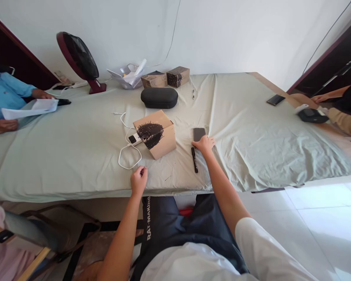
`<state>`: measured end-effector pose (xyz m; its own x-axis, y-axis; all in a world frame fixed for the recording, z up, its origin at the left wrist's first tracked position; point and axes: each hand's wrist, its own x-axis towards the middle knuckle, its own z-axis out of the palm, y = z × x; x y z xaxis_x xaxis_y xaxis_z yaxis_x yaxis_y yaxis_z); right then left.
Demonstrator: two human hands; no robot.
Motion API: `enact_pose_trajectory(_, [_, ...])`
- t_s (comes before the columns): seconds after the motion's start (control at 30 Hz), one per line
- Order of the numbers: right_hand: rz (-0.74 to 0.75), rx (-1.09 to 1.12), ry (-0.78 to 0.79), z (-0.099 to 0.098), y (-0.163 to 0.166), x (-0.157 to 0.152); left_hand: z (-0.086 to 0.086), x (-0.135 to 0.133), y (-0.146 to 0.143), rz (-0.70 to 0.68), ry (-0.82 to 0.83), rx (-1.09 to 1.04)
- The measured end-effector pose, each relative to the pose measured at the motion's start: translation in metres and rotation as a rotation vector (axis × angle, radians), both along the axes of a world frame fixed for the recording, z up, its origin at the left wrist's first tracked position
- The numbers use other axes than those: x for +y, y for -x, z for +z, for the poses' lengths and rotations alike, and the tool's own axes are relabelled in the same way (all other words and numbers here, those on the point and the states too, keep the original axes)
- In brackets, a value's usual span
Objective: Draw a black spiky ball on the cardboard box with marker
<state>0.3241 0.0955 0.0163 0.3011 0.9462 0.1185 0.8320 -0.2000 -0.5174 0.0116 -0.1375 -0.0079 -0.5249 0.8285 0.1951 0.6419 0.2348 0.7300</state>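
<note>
My left hand [138, 181] is closed near the table's front edge, just in front of the cardboard box. A small dark spot shows between its fingers, too small to name. My right hand [204, 144] reaches over the cloth, thumb and fingers around the near end of a dark grey phone-like slab [199, 133] lying flat. Just below that hand lies a black marker [194, 160], apart from it. Between my hands, farther back, a cardboard box [165, 140] with a black scribbled patch sits at an angle. Behind its left side are a white device [135, 139] and a looped white cable [119, 159].
A black case [159, 98], two small boxes [178, 77], a plastic bin [128, 80] and a fan [82, 58] stand toward the wall. A pen [193, 94] and a phone [275, 100] lie right. People sit at both ends; the left one holds papers [32, 109].
</note>
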Motion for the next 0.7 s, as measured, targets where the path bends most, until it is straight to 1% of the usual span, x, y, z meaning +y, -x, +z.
enact_pose_trajectory(0.07, [0.044, 0.025, -0.039, 0.002, -0.003, 0.007, 0.001, 0.000, 0.000, 0.003, -0.011, -0.001])
enact_pose_trajectory(0.17, [0.153, 0.056, -0.167, 0.002, -0.005, 0.008, 0.001, 0.000, 0.000, 0.005, -0.030, -0.003])
enact_pose_trajectory(0.27, [0.281, 0.081, -0.286, -0.001, -0.006, 0.005, 0.000, 0.000, 0.000, 0.018, -0.051, 0.003])
enact_pose_trajectory(0.37, [0.363, 0.112, -0.342, -0.007, -0.006, 0.006, -0.002, 0.000, 0.001, 0.034, -0.065, 0.008])
enact_pose_trajectory(0.53, [0.354, 0.164, -0.356, -0.015, -0.008, 0.013, -0.004, -0.001, 0.001, 0.064, -0.082, 0.011])
enact_pose_trajectory(0.7, [0.357, 0.205, -0.351, -0.017, -0.010, 0.016, -0.004, -0.001, 0.001, 0.078, -0.093, 0.000])
